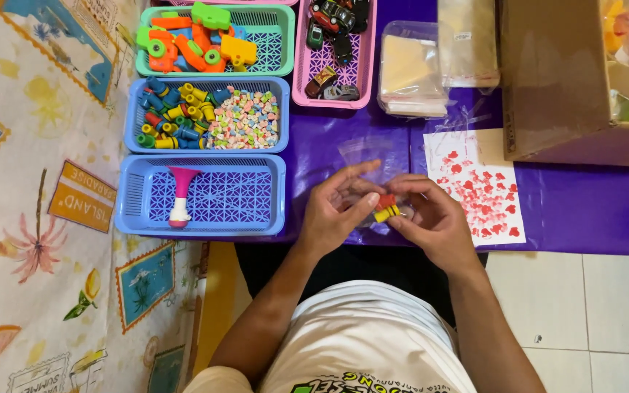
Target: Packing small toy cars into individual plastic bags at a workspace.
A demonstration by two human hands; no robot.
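Left hand (333, 215) and right hand (434, 222), fingers pinching red-yellow toy (385, 207) at clear bag (369, 156). Toy not yet bagged; trays (205, 116) remain stocked.

You are holding a small clear plastic bag (373, 164) between your left hand (336, 211) and right hand (434, 222), over the purple table cover (591, 207), with a red and a yellow piece at its lower edge. Just beyond your hands, stacks of clear flat bags (410, 69) are lying beside the pink basket (368, 80), and a taller clear packet (467, 40) is standing next to a brown cardboard box (555, 73) at the right. A white sheet printed with red hearts (478, 185) is lying flat just beside your right hand, in front of the box.
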